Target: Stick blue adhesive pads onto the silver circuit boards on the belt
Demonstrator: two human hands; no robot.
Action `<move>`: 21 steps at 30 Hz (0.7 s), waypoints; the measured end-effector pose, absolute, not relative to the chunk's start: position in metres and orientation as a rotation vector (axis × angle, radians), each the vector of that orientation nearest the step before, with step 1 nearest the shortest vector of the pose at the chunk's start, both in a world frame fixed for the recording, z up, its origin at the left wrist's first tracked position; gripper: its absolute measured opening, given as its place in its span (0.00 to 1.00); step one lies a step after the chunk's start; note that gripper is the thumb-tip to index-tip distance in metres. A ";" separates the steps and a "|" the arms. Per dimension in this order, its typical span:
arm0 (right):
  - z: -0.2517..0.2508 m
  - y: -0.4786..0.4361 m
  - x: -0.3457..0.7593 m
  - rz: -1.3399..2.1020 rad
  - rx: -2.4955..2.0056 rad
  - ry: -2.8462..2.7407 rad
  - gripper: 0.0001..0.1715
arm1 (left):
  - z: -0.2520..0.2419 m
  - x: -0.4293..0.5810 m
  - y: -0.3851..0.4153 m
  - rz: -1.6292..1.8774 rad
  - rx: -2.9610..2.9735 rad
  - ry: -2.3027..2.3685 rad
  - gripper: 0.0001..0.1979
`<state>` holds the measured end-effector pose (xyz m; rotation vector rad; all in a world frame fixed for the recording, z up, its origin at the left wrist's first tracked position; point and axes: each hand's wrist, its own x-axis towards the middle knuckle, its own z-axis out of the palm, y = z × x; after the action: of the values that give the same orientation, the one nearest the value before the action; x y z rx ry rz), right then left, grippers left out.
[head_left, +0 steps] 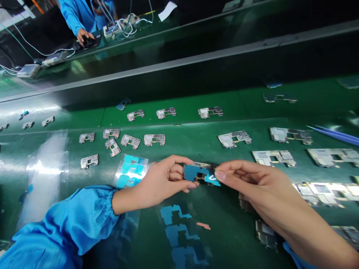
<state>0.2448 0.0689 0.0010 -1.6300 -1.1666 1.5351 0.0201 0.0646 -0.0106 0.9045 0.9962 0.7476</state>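
Note:
Both hands hold one small circuit board [194,173] above the green mat, with a blue film lying on its upper face. My left hand [155,182] grips the board's left end between thumb and fingers. At the right end, my right hand [252,183] pinches the board and the film's corner between thumb and forefinger. Below the hands lies a transparent sheet with cut blue film pieces [179,233], and a small pink strip [203,226] sits beside them. Another sheet of shiny blue films [131,171] is partly behind my left wrist.
Several circuit boards [235,139] are spread over the green work surface [193,144], some under my right arm. Blue tweezers [336,134] lie at the right. A raised ledge [157,67] runs across behind. Beyond it, a co-worker's hand [84,36] rests near cables and devices.

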 end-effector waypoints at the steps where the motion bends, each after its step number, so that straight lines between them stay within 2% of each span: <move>1: 0.001 0.068 0.244 1.529 -1.636 -1.168 0.22 | -0.010 0.020 0.065 0.747 0.906 0.992 0.23; 7: 0.006 0.067 0.240 1.461 -1.652 -1.149 0.18 | -0.011 0.019 0.065 0.751 0.952 0.985 0.22; 21: -0.001 0.072 0.246 1.486 -1.602 -1.255 0.21 | -0.009 0.020 0.063 0.743 0.934 1.013 0.22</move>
<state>0.2459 0.0716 -0.0014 -1.6016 -1.2555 1.4860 0.0200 0.0633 -0.0087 0.9335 1.0130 0.7426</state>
